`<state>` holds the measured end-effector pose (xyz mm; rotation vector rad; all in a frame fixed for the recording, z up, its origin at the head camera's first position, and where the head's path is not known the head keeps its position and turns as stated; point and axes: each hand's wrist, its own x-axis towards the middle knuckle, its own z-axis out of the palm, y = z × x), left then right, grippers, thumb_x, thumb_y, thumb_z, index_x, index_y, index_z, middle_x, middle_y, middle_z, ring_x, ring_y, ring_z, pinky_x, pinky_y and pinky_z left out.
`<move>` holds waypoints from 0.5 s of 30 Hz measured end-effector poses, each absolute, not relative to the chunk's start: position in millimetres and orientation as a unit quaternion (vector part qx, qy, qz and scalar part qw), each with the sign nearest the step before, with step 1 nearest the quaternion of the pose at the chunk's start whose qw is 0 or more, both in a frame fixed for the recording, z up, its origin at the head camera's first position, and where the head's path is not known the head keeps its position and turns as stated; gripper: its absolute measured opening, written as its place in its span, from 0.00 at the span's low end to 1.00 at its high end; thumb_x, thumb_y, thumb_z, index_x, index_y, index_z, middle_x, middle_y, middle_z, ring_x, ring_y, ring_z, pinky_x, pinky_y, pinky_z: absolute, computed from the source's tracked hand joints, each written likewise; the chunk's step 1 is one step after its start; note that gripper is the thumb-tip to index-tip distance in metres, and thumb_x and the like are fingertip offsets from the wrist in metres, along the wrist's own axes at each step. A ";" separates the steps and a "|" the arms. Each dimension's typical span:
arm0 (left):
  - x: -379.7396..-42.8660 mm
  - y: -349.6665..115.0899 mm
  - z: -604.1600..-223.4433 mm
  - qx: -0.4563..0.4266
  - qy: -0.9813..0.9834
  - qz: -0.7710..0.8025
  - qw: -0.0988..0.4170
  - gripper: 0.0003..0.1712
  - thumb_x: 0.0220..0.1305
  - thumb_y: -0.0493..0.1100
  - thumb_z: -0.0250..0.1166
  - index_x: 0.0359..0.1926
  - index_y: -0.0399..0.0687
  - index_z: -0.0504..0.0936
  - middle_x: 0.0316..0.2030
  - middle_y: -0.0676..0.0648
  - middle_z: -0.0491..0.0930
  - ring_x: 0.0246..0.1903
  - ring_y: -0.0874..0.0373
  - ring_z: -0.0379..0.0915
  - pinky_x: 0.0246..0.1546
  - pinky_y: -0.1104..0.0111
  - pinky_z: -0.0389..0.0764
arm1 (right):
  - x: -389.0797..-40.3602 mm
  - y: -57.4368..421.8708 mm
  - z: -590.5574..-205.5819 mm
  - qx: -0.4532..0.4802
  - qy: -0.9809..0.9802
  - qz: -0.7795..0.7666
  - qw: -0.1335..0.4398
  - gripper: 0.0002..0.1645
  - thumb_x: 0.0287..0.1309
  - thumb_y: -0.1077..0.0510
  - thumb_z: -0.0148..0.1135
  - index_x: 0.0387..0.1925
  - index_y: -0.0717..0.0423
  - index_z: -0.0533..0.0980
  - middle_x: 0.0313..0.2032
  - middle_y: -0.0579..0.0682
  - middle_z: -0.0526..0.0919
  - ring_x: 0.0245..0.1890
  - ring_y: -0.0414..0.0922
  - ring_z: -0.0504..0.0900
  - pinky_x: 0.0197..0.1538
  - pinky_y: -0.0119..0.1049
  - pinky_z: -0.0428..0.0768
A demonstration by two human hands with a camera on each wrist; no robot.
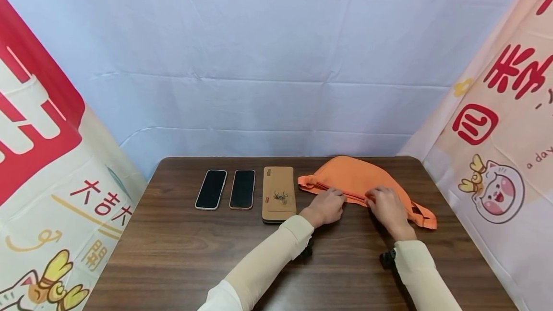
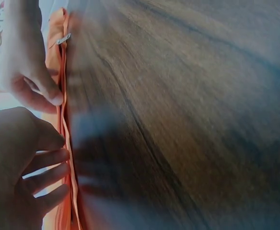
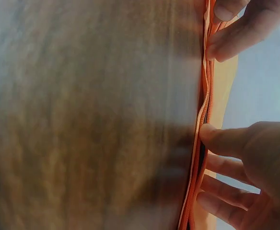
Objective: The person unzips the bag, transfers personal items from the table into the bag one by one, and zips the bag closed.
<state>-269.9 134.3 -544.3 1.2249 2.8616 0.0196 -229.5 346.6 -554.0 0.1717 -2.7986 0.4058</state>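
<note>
A person's two bare hands work at an orange waist bag (image 1: 356,176) lying flat at the far right of a dark wood-grain tabletop (image 1: 173,253), its curved side away from the person and its long zip (image 1: 355,196) along the near edge. The left hand (image 1: 327,206) is pinched on the near edge left of the middle, fingers bent and tips on the zip; the right hand (image 1: 389,209) pinches the same edge farther right, its thumb on the zip and its other fingertips resting on the fabric. The two hands are a little apart, and between them the zip's lips part slightly, showing a dark gap. A small silvery zip pull (image 2: 63,39) sits beyond the right hand, toward the bag's right end. Just left of the bag lies a tan long wallet (image 1: 276,188) with a dark printed figure. Farther left, side by side, are two smartphones with dark screens, a pink-rimmed phone (image 1: 243,189) nearer the wallet and a white-rimmed phone (image 1: 211,189) at the far left. Cream sleeves (image 1: 268,258) cover the forearms. A pale, creased cloth (image 1: 276,61) hangs behind.
</note>
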 end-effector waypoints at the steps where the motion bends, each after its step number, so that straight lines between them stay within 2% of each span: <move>1: -269.7 134.8 -544.3 0.394 0.919 0.007 0.015 0.18 0.82 0.49 0.58 0.66 0.58 0.83 0.67 0.57 0.79 0.67 0.62 0.73 0.68 0.72 0.76 | -229.9 346.3 -553.7 0.061 -0.976 0.142 0.156 0.08 0.64 0.64 0.73 0.43 0.65 0.87 0.46 0.66 0.86 0.46 0.66 0.82 0.52 0.66 0.81; 11: -268.8 135.3 -545.1 0.402 0.915 0.003 0.011 0.21 0.82 0.49 0.58 0.70 0.60 0.80 0.70 0.58 0.76 0.70 0.62 0.71 0.71 0.73 0.72 | -231.2 344.5 -550.9 0.063 -0.975 0.134 0.164 0.06 0.67 0.65 0.70 0.42 0.65 0.87 0.43 0.64 0.87 0.45 0.66 0.84 0.51 0.66 0.82; 15: -268.3 136.8 -545.2 0.412 0.911 0.003 0.013 0.22 0.82 0.49 0.58 0.72 0.60 0.78 0.73 0.59 0.73 0.72 0.62 0.68 0.73 0.73 0.70 | -232.1 342.8 -550.2 0.058 -0.976 0.126 0.166 0.06 0.68 0.64 0.69 0.40 0.66 0.85 0.39 0.63 0.86 0.40 0.63 0.84 0.46 0.63 0.83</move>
